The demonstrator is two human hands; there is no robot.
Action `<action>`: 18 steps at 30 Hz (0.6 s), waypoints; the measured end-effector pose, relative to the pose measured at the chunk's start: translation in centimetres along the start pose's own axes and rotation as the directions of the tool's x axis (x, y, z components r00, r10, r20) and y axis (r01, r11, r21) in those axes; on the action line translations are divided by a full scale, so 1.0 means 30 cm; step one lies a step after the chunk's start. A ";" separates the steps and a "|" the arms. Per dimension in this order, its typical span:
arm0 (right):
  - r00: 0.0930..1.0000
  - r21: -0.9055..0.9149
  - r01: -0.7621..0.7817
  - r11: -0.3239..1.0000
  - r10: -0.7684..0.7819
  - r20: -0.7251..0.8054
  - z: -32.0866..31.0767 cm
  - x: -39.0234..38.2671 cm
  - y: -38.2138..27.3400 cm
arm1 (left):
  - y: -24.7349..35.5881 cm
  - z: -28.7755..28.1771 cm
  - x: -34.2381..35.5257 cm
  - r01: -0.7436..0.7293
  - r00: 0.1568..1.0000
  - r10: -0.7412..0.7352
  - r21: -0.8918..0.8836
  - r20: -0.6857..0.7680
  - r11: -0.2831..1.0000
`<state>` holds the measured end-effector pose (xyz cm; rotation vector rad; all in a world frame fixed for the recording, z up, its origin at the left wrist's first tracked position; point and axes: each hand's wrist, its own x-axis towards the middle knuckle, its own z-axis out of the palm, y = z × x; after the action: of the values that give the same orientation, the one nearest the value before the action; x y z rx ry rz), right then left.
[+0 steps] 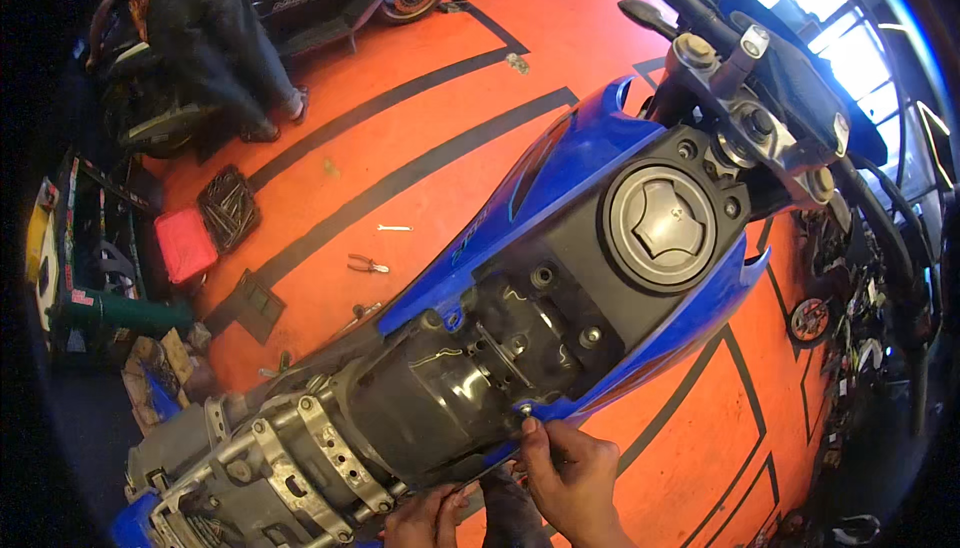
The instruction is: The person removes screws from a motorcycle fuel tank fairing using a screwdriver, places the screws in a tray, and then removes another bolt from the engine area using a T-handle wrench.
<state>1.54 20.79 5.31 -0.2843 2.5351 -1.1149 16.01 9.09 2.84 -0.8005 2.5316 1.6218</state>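
A blue motorcycle tank [535, 183] with a silver filler cap [662, 223] spans the view, the seat off, exposing a black bracket area [450, 398] and a metal rear frame [330, 443]. My right hand [568, 478] pinches at a small silver bolt [526, 410] on the tank's lower blue edge, thumb and finger closed on it. My left hand [425, 516] is curled low beside the frame, below the black area; what its fingertips hold, if anything, is hidden.
A person [215, 48] bends by a black scooter [315, 3]. On the orange floor lie an open toolbox [225, 213] with a red lid [185, 245], pliers [365, 264] and a wrench [395, 228]. Handlebars [760, 138] rise at right; more motorcycles [815, 323] stand beyond.
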 end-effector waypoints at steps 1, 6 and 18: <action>1.000 0.044 -0.001 0.999 0.000 0.013 0.002 -0.002 0.008 | 0.001 0.012 0.007 0.023 0.999 -0.022 -0.035 0.041 0.999; 0.996 0.303 -0.045 0.952 0.021 0.083 0.009 -0.025 0.034 | -0.005 0.029 0.022 -0.025 0.995 0.023 0.026 0.100 0.999; 0.995 0.345 0.074 0.936 -0.090 0.031 0.063 -0.072 0.084 | 0.065 -0.026 0.029 0.223 0.967 -0.223 0.014 0.121 0.975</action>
<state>4.17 21.90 2.78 -0.3195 2.2519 -1.5377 14.60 8.69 4.58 -0.9185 2.2666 1.5482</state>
